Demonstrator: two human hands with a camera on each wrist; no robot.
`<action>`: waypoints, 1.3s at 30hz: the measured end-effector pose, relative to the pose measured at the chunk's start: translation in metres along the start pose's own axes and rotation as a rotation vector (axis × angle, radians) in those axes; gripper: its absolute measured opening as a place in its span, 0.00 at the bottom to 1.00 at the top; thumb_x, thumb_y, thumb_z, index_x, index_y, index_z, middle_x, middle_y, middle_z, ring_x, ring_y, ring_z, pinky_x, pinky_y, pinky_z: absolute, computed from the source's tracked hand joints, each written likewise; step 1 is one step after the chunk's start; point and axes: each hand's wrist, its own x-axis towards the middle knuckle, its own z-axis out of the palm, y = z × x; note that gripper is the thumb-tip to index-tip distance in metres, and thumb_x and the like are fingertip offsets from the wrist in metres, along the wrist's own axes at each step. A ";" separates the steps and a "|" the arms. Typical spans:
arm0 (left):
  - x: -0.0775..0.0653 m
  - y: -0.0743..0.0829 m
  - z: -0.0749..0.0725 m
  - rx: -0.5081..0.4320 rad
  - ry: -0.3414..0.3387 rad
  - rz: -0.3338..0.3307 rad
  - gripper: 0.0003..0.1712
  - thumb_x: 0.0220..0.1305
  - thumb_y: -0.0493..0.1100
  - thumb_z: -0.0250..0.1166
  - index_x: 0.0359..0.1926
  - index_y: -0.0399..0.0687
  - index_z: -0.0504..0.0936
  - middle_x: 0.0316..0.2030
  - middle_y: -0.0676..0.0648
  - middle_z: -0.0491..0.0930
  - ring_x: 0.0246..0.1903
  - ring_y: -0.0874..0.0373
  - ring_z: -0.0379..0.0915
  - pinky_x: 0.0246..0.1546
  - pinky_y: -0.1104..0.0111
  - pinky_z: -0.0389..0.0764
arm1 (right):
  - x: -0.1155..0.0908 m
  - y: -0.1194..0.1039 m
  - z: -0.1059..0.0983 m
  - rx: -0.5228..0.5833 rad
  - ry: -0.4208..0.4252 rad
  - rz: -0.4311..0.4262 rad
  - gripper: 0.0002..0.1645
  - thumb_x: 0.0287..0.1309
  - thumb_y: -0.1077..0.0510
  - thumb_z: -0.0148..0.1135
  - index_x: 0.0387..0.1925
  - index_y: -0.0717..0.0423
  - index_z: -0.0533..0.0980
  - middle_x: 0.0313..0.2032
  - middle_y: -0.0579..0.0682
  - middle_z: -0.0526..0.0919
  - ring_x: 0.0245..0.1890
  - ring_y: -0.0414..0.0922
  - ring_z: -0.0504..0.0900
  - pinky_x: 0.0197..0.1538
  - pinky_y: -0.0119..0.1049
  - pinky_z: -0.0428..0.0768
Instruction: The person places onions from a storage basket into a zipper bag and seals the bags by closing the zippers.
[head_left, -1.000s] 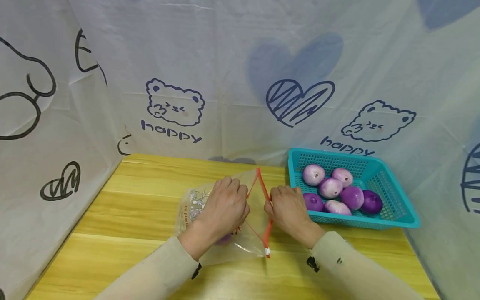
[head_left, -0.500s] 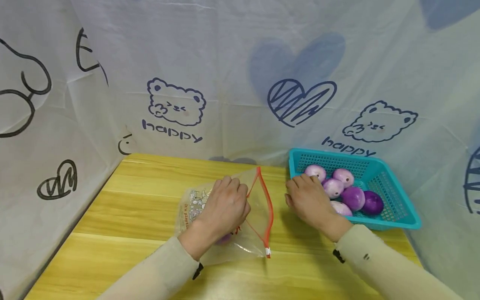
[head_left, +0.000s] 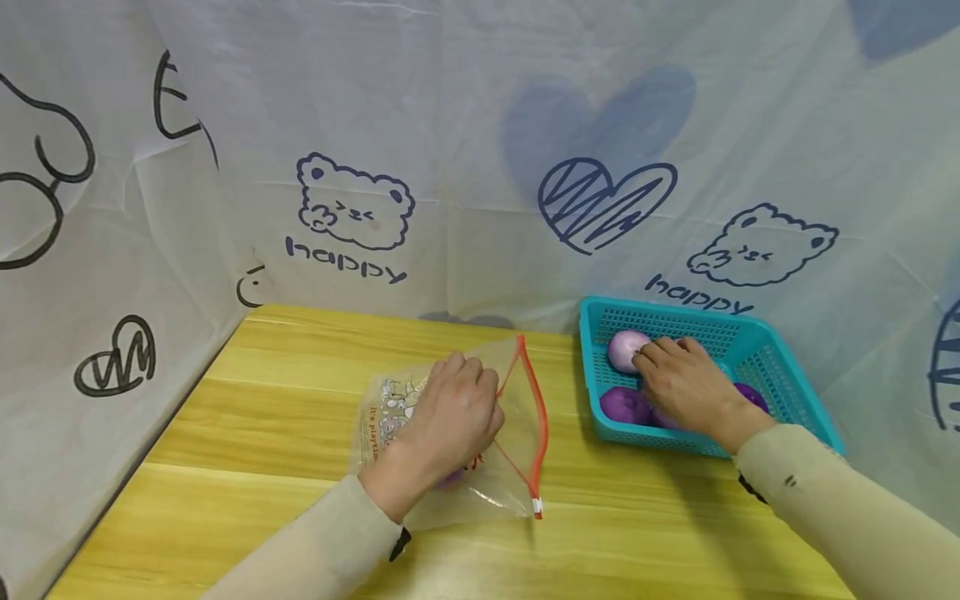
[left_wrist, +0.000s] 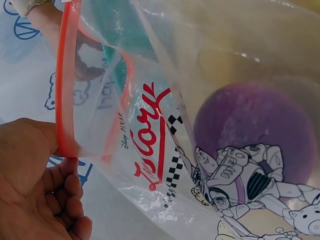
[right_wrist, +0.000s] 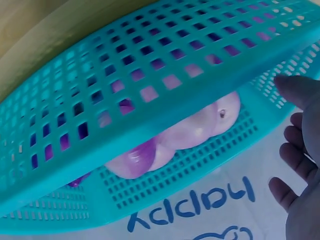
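Your left hand (head_left: 452,414) pinches the bag (left_wrist: 155,145); your right hand (head_left: 692,388), loosely spread at two o'clock, should cup one onion (head_left: 626,352).

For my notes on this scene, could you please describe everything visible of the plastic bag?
The translucent plastic bag lies on the yellow table, open toward the teal basket. Its red edging has a white slider-like piece at the near corner. Cartoon figures and red lettering are printed on it; a round purple item shows inside. The left hand pinches the red edging.
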 end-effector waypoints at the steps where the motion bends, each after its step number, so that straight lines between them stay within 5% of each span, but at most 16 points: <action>1: 0.000 0.000 0.000 -0.003 -0.005 -0.001 0.12 0.60 0.40 0.65 0.24 0.49 0.70 0.23 0.52 0.62 0.28 0.54 0.58 0.31 0.64 0.61 | -0.001 0.001 0.002 -0.001 -0.010 -0.004 0.25 0.56 0.54 0.76 0.51 0.61 0.78 0.47 0.57 0.82 0.47 0.57 0.80 0.46 0.53 0.77; 9: -0.002 0.002 0.001 0.006 -0.033 -0.010 0.13 0.62 0.40 0.64 0.24 0.50 0.69 0.23 0.52 0.61 0.28 0.54 0.59 0.31 0.65 0.61 | 0.002 0.000 0.016 -0.018 -0.099 -0.090 0.40 0.54 0.40 0.79 0.61 0.59 0.77 0.56 0.57 0.81 0.59 0.56 0.77 0.57 0.56 0.77; 15: -0.003 0.003 0.000 0.006 -0.048 -0.019 0.12 0.63 0.40 0.63 0.24 0.50 0.69 0.24 0.52 0.61 0.29 0.53 0.59 0.32 0.64 0.62 | 0.004 -0.005 0.023 -0.023 -0.103 -0.114 0.43 0.51 0.36 0.79 0.58 0.59 0.76 0.55 0.57 0.81 0.58 0.57 0.76 0.58 0.57 0.76; 31: -0.006 0.005 0.002 0.000 -0.039 -0.033 0.12 0.61 0.40 0.65 0.24 0.48 0.70 0.23 0.51 0.62 0.28 0.53 0.60 0.32 0.64 0.61 | 0.014 0.000 0.046 0.034 -0.092 0.049 0.41 0.52 0.37 0.79 0.56 0.61 0.77 0.51 0.59 0.81 0.55 0.60 0.77 0.56 0.59 0.75; 39: -0.007 0.005 0.003 -0.012 -0.041 -0.044 0.11 0.61 0.39 0.64 0.25 0.48 0.71 0.23 0.51 0.63 0.28 0.52 0.61 0.32 0.64 0.62 | 0.013 0.005 0.052 0.045 -0.187 0.123 0.47 0.53 0.33 0.77 0.61 0.62 0.74 0.57 0.62 0.79 0.59 0.62 0.75 0.61 0.63 0.74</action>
